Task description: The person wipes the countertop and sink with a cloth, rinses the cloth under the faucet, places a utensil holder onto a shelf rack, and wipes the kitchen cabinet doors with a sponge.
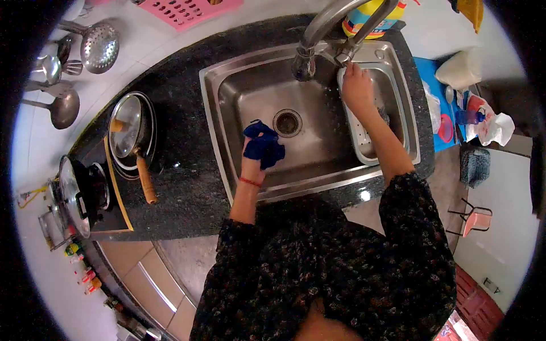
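Note:
My left hand (250, 159) is closed around a crumpled dark blue cloth (264, 149), over the left part of the steel sink (256, 85). The cloth hangs just left of and below the round drain (287, 123). At the back right of the sink, my right hand (358, 90) has its fingertips closed on the faucet handle (343, 57). The curved faucet (305, 61) points its spout down into the basin, and no water stream shows. Under my right forearm sits a grey-rimmed drain basket (357, 139), partly hidden by the arm.
Left of the sink, a glass-lidded pan (126, 128) with a wooden handle stands on the black counter (182, 187). A yellow bottle (369, 20) is behind the faucet. Ladles and a skimmer (100, 48) hang on the left wall. Bags and utensils lie on a blue surface (427, 71) at right.

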The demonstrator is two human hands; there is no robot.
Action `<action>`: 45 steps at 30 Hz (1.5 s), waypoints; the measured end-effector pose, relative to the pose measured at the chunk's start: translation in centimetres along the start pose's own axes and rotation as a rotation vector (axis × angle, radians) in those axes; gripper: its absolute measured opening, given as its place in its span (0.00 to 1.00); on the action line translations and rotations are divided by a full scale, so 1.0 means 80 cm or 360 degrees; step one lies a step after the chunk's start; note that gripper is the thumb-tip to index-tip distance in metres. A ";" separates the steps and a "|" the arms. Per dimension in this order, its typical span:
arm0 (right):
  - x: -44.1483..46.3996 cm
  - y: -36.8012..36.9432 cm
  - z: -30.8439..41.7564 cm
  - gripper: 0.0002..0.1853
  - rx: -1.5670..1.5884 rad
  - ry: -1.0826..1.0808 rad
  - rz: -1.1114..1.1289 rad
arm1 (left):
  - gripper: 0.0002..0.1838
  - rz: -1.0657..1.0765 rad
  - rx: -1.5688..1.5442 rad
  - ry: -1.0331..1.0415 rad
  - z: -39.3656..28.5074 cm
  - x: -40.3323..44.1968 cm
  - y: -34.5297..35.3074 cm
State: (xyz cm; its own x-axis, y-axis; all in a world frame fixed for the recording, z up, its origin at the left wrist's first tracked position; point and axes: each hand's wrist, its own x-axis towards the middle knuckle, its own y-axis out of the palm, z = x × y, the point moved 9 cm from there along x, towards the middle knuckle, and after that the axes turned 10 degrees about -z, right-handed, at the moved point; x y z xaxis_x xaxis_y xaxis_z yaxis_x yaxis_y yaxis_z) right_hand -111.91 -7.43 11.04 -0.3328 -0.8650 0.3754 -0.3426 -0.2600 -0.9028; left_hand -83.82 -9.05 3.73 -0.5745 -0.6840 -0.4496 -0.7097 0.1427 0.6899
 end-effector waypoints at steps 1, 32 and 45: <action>-0.004 -0.006 0.003 0.20 0.0172 0.0060 -0.0024 | 0.06 0.0013 0.0051 0.0025 0.002 0.002 0.004; -0.062 0.214 0.347 0.24 0.0904 0.0544 0.0440 | 0.34 -0.0521 0.3121 0.1193 -0.109 -0.070 -0.116; -0.218 0.223 0.245 0.11 0.0822 -0.0310 0.0734 | 0.33 -0.0476 0.3074 0.1289 -0.108 -0.074 -0.106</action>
State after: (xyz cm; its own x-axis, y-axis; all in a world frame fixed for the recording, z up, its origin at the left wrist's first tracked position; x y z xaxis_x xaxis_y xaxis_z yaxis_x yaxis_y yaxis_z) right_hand -94.98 -5.39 -15.75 -0.1639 -0.9841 -0.0689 0.2703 0.0224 -0.9625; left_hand -70.87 -12.37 5.44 -0.5064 -0.8272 0.2436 -0.4493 0.0120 -0.8933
